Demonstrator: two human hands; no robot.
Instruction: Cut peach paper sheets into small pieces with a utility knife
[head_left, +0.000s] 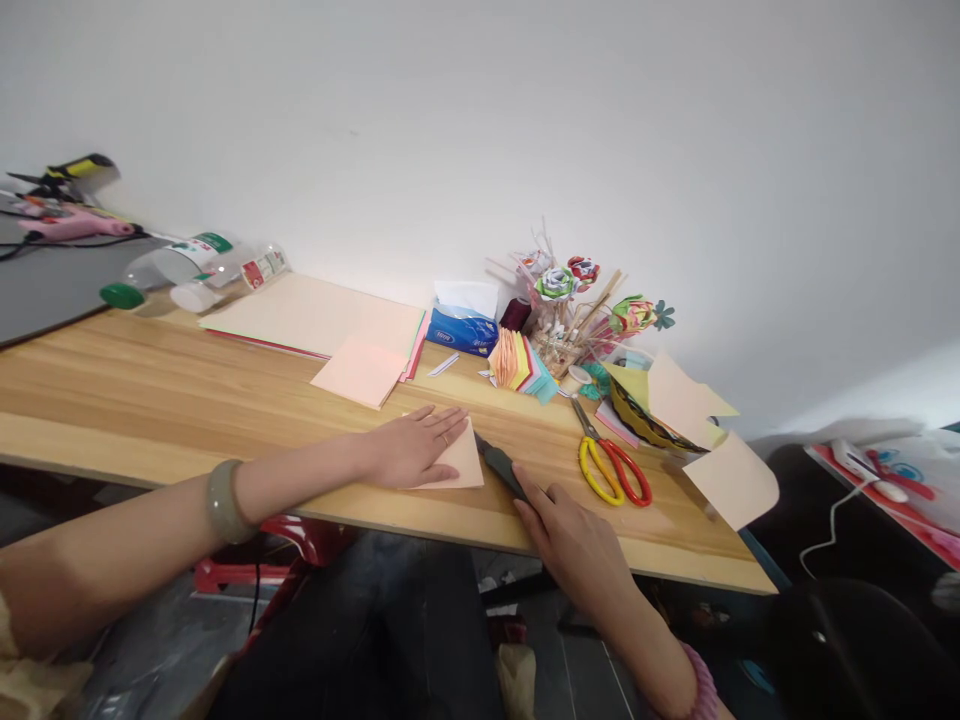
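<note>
My left hand (416, 448) lies flat with its fingers stretched out, pressing on a pale peach sheet of paper (469, 462) near the table's front edge. Much of that sheet is hidden under the palm. In my right hand (574, 535) is a knife (501, 468) with a dark grey-green handle, its tip at the sheet's right edge. Right of the knife lies a pair of scissors (611, 465) with one yellow and one red handle loop. Behind my left hand rests a pink square of paper (361, 370).
A large paper stack (315, 310) and two plastic bottles (202, 265) lie at the back left. Behind are a tissue pack (463, 328), folded coloured papers (521, 365) and paper flowers (559, 285). A basket (652, 415) with paper scraps stands at the right edge.
</note>
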